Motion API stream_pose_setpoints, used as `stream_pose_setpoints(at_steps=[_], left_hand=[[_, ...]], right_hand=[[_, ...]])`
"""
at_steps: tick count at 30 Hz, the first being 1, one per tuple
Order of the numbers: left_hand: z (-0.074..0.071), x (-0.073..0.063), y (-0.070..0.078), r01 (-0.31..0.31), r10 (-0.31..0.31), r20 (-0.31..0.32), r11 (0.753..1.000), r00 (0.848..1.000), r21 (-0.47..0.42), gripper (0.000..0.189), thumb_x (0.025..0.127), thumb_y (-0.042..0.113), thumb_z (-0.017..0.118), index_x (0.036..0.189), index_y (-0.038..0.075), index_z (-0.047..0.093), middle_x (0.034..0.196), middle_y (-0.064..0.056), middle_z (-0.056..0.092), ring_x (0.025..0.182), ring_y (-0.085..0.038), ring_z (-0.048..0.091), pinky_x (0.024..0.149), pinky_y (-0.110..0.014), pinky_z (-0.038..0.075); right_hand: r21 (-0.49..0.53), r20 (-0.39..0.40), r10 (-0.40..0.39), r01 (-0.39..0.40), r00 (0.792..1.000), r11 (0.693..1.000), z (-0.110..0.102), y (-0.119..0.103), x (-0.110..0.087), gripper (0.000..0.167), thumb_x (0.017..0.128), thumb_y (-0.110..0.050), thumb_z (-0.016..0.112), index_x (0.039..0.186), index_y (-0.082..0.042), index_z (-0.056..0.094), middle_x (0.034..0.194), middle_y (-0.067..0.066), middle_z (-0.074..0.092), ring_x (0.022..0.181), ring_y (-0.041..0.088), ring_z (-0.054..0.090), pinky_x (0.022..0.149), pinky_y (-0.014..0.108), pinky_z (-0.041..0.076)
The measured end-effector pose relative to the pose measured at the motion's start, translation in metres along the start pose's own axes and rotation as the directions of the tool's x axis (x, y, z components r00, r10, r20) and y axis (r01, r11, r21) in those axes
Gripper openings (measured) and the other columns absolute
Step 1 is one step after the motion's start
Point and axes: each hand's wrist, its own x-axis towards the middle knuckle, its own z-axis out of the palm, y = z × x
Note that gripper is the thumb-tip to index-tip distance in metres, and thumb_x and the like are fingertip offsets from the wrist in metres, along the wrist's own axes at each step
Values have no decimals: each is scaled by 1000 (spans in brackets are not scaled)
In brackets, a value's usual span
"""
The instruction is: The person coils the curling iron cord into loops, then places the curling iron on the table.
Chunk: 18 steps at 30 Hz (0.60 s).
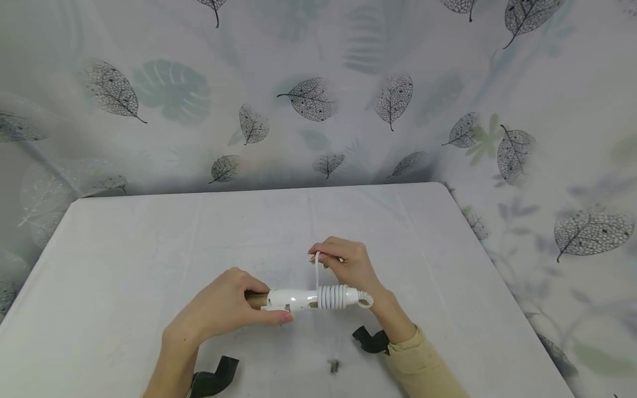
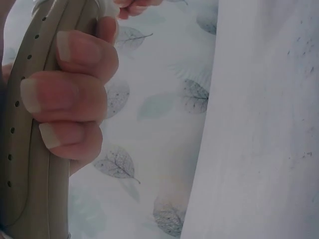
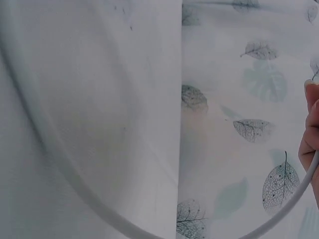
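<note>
A hair styling iron (image 1: 293, 299) with a white handle lies crosswise in front of me, its handle end to the right. My left hand (image 1: 226, 304) grips it around the beige barrel (image 2: 60, 20), fingers curled over a side with a row of small holes. Several turns of white cord (image 1: 334, 297) are wound around the handle. Above them, my right hand (image 1: 348, 260) pinches the cord, which runs straight up from the coils. In the right wrist view the cord (image 3: 94, 199) sweeps in a wide loop to the fingers (image 3: 310, 134).
A white-covered table (image 1: 124, 265) spreads under both hands, its far edge against a leaf-patterned backdrop (image 1: 308, 143). A small dark blurred thing (image 1: 334, 366) shows near the front. Black camera mounts (image 1: 216, 377) sit at both wrists.
</note>
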Motion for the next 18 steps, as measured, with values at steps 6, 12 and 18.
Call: stream_pose_setpoints(at_steps=[6, 12, 18], left_hand=[[-1, 1, -3, 13, -13, 14, 1000, 1000, 11, 66, 71, 68, 78, 55, 22, 33, 54, 18, 18, 49, 0, 19, 46, -19, 20], [-4, 0, -5, 22, -23, 25, 999, 999, 24, 63, 69, 69, 79, 53, 24, 37, 53, 18, 19, 49, 0, 19, 46, -19, 20], [-3, 0, -3, 22, -22, 37, 1000, 999, 14, 62, 69, 69, 78, 52, 24, 38, 53, 18, 20, 48, 1, 19, 45, -19, 19]], right_hand=[[-68, -71, 6, -11, 997, 998, -8, 2, -1, 16, 76, 7, 79, 89, -2, 75, 72, 3, 69, 59, 10, 58, 58, 17, 48], [-53, -8, 39, -39, 999, 998, -15, 0, -1, 16, 80, 4, 78, 92, -5, 75, 79, 4, 70, 64, 12, 56, 60, 18, 46], [-101, -65, 69, -75, 996, 992, -16, 2, -2, 14, 77, 3, 79, 89, -3, 75, 75, 5, 70, 62, 11, 59, 59, 18, 47]])
